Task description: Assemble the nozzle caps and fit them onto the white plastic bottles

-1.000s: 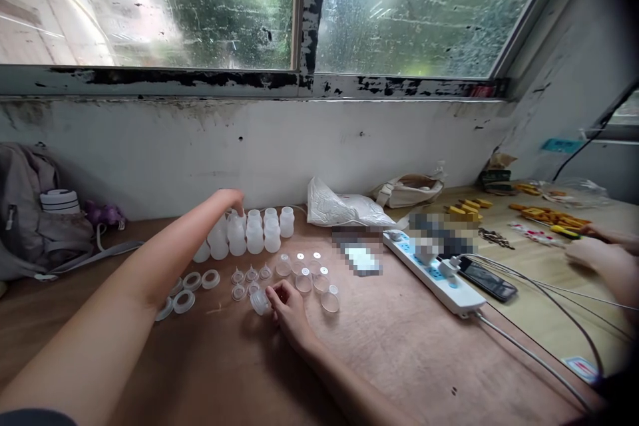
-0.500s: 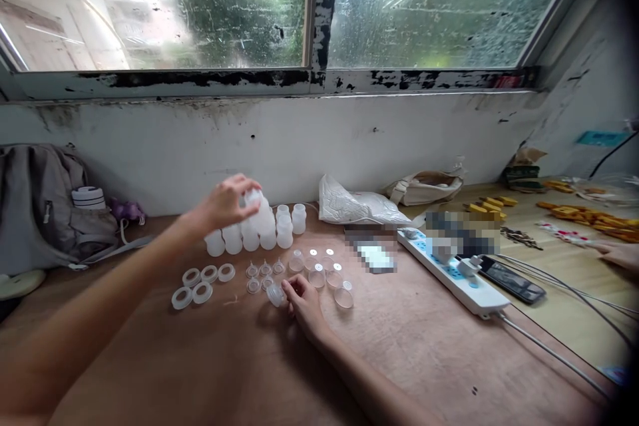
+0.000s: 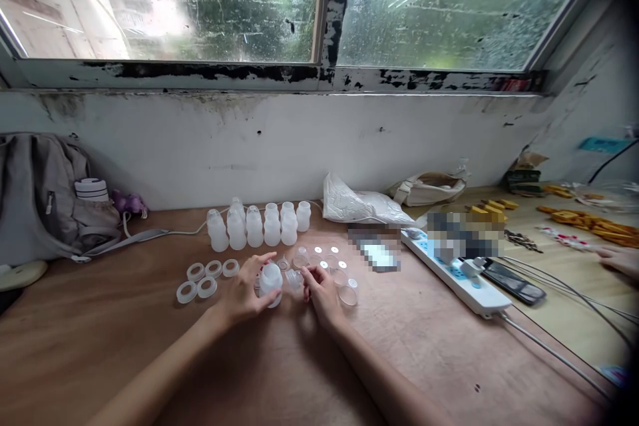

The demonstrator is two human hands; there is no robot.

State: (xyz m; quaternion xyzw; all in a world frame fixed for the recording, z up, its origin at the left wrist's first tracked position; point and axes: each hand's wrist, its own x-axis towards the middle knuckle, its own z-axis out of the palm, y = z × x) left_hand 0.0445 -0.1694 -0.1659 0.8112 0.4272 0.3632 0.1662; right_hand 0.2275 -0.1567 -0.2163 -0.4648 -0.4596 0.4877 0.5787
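My left hand [image 3: 244, 293] is wrapped round a small translucent white bottle [image 3: 271, 281], held just above the wooden table [image 3: 124, 339]. My right hand [image 3: 320, 289] is right beside it, fingers pinched on a small clear plastic part [image 3: 295, 279]. Behind my hands stands a row of several more white bottles [image 3: 254, 224]. Several white rings [image 3: 204, 278] lie to the left. Clear caps [image 3: 347, 294] and small white discs [image 3: 329, 256] lie to the right.
A grey backpack [image 3: 40, 196] leans on the wall at the left. A crumpled plastic bag [image 3: 362, 203] and a power strip [image 3: 452, 273] with cables and a phone [image 3: 514, 283] lie to the right. Another person's hand [image 3: 619, 258] rests at the far right by orange parts [image 3: 584, 219].
My left hand lifted one bottle out of the row at the back and brought it down next to my right hand. The right hand stayed near the clear caps.
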